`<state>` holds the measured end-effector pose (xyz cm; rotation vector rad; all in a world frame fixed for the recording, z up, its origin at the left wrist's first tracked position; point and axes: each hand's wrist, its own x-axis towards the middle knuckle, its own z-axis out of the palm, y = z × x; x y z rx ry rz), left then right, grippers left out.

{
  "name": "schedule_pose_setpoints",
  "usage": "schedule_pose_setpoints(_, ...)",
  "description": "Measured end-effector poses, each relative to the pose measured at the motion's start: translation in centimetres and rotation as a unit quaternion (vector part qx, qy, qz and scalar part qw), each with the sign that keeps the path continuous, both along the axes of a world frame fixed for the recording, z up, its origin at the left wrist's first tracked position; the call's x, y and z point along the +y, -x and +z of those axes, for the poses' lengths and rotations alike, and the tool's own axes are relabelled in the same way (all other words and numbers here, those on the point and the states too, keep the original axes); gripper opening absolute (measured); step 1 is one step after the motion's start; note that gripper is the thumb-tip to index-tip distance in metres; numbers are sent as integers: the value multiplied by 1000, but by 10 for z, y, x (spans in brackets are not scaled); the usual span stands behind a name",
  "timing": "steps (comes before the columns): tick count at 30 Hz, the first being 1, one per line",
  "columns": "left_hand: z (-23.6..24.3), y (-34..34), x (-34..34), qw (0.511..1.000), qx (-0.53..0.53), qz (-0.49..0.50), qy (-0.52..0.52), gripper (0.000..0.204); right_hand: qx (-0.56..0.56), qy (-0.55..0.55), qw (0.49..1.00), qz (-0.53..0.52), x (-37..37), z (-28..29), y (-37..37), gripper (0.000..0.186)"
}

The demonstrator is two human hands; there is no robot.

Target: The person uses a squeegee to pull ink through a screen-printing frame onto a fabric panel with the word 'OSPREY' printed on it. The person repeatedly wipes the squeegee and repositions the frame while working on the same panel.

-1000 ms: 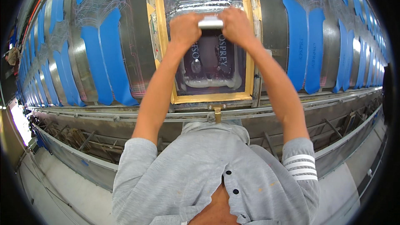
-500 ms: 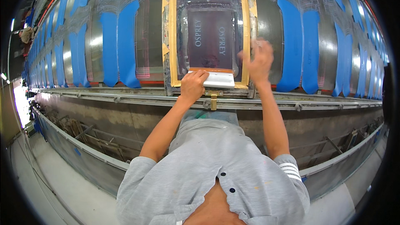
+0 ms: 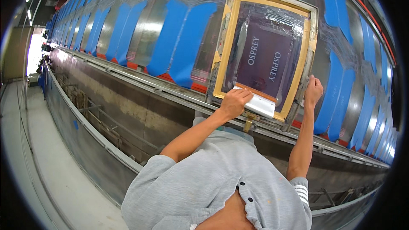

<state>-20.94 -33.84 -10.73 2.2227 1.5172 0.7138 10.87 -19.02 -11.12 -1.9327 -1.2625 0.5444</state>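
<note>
Silver squeegee (image 3: 260,105) sits at six o'clock on the taped frame (image 3: 230,38), fingers of the left hand (image 3: 236,103) closed on its end. The right hand (image 3: 314,90) curls its fingers at four o'clock, hold unclear. Mesh (image 3: 265,44) looks swept, frame unlifted from the desk (image 3: 147,36).

Screen frame (image 3: 227,47): far end open; squeegee (image 3: 262,105) and left hand (image 3: 236,102) obstruct near end, right hand (image 3: 313,91) right edge.
</note>
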Motion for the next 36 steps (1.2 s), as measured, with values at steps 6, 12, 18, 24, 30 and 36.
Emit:
schedule_pose_setpoints(6,24,25,-19,998,28,52,-39,37,71,-33,997,23,0,14,41,38)
schedule_pose_setpoints(12,42,34,-3,998,-12,54,35,32,104,-4,994,16,3,8,30,31)
schedule_pose_setpoints(18,100,-50,7,988,-154,-18,-6,21,-114,-13,993,1,-12,122,-141,26)
schedule_pose_setpoints(24,114,-122,14,978,-188,-88,-34,18,-73,-50,996,-25,-45,176,-225,29)
schedule_pose_setpoints(30,110,-75,22,988,-141,-69,9,17,-49,-57,997,-25,-23,123,-132,25)
schedule_pose_setpoints(36,84,24,55,998,-11,14,65,21,24,-34,999,27,21,20,-1,30)
